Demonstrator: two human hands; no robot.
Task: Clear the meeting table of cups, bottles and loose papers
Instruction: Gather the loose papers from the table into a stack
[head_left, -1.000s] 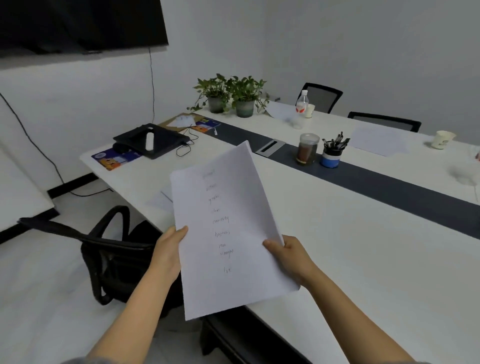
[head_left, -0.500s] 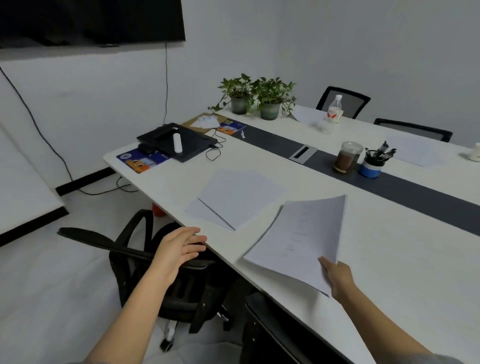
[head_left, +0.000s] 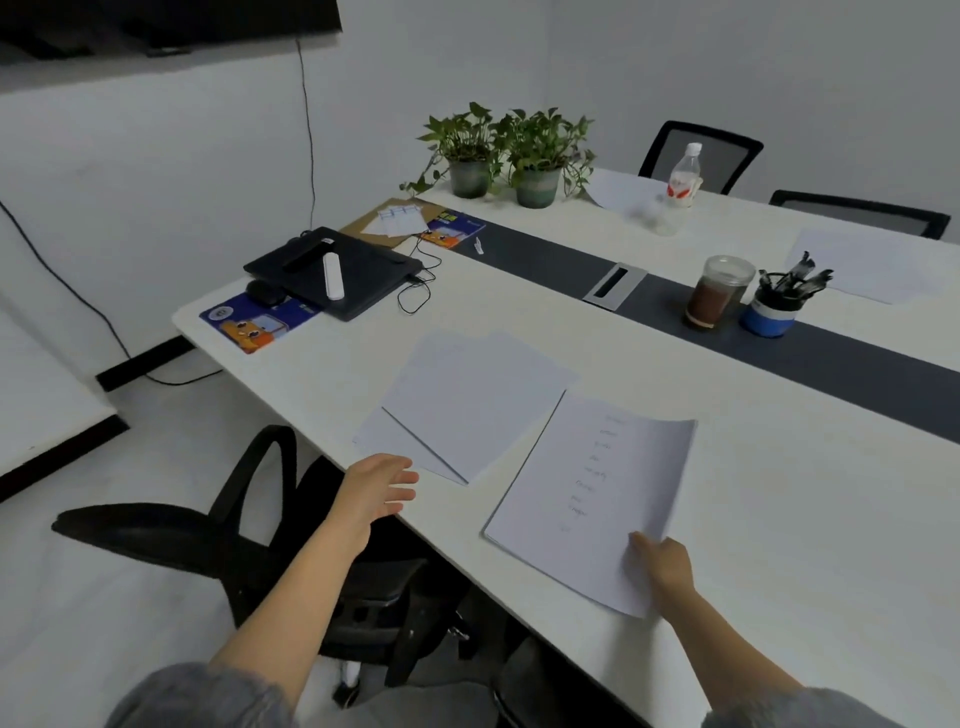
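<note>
A handwritten sheet (head_left: 587, 493) lies almost flat on the white table (head_left: 779, 519), its right edge slightly lifted. My right hand (head_left: 665, 564) pinches its near right corner. Two blank sheets (head_left: 467, 405) lie overlapped to its left. My left hand (head_left: 376, 491) hovers open at the table's near edge, fingers stretched toward those sheets, apart from them. Farther back stand a clear cup of dark drink (head_left: 717, 291) with a lid, a water bottle (head_left: 683, 174), and more loose paper (head_left: 857, 265) (head_left: 623, 189).
A black office chair (head_left: 249, 525) stands under my left arm. On the table's left end sit a black laptop (head_left: 337, 270) with a white remote, a mouse, colourful pads and cables. Two potted plants (head_left: 509, 150) and a blue pen holder (head_left: 771, 309) stand along the dark centre strip.
The handwritten sheet went from held upright in both hands to lying on the table under my right hand. My left hand let go and moved toward the blank sheets.
</note>
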